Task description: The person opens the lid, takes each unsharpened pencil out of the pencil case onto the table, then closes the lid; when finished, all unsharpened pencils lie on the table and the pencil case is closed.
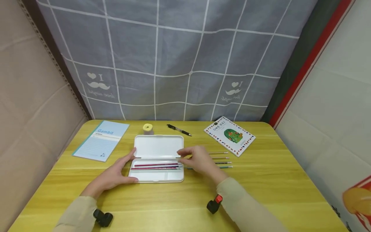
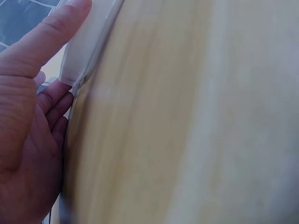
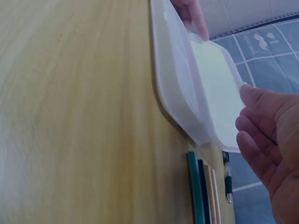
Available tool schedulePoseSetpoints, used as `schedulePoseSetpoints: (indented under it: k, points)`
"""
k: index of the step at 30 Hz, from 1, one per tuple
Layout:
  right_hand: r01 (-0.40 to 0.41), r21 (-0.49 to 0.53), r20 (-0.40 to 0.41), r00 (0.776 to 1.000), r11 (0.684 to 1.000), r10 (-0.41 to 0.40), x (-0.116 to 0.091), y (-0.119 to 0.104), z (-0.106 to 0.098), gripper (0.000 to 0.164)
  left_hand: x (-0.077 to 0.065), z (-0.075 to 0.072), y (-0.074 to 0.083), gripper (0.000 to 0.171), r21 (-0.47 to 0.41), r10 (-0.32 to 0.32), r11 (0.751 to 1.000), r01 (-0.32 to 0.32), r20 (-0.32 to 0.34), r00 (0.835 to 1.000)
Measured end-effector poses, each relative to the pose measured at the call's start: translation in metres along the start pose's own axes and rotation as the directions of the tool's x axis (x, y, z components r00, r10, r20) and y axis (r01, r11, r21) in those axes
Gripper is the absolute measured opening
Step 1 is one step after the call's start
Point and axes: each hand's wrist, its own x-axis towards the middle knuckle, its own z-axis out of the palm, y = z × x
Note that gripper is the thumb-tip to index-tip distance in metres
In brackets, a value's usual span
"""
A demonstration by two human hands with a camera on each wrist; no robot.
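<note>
Now, left hand [image 1: 113, 175] spread wide, touching pencil case [image 1: 148, 176] at left edge; right hand [image 1: 200, 159] half-spread, empty, by right edge.

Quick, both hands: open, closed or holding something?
Left hand: open, spread against the left end of the white pencil case.
Right hand: open, holding nothing visible, by the right edge of the lid; contact unclear.
</note>
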Motion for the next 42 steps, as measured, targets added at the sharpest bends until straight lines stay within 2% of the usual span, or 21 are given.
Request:
schedulePoseSetpoints:
  k: [5,8,10,15,19,22,31,38,42]
  points:
    - [-0.042,-0.04,0.081,0.996,0.998,0.045,0.003,-0.002,0.013,0.028,0.002,0.002,0.0,0.121,0.002,-0.004,1.0,0.003,0.006,1.0]
    - [-0.062,-0.089,0.09,0.993,0.994,0.07,0.004,-0.001,0.019,0.027,0.003,0.003,0.0,0.121,0.011,-0.006,1.0,0.006,0.008,1.0]
    - [-0.059,-0.158,0.091,0.993,0.986,0.074,0.004,0.0,0.022,0.026,0.004,0.003,0.0,0.121,0.014,-0.01,1.0,0.01,0.008,1.0]
    - [0.011,-0.364,0.102,0.994,0.931,0.028,0.005,-0.002,0.03,0.023,0.004,0.003,-0.001,0.121,0.009,-0.019,1.0,0.018,0.013,1.0]
    - [0.051,-0.438,0.124,0.992,0.897,0.004,0.009,-0.008,0.035,0.022,0.002,0.001,-0.002,0.122,0.008,-0.008,1.0,0.008,-0.002,1.0]
    - [0.05,-0.443,0.138,0.99,0.895,0.014,0.011,-0.013,0.038,0.023,0.0,-0.001,-0.003,0.121,0.011,-0.001,1.0,0.001,-0.014,1.0]
    - [0.057,-0.384,0.162,0.987,0.921,0.007,0.012,-0.012,0.038,0.019,0.0,0.0,-0.002,0.121,-0.001,0.009,1.0,-0.009,-0.009,1.0]
    - [0.068,-0.36,0.08,0.996,0.93,-0.042,0.006,-0.008,0.039,0.014,0.0,0.0,-0.001,0.121,-0.005,0.012,1.0,-0.012,-0.005,1.0]
    - [0.032,-0.242,0.0,0.999,0.97,-0.033,0.0,-0.004,0.038,0.013,0.0,0.001,-0.002,0.121,-0.009,0.004,1.0,-0.004,-0.001,1.0]
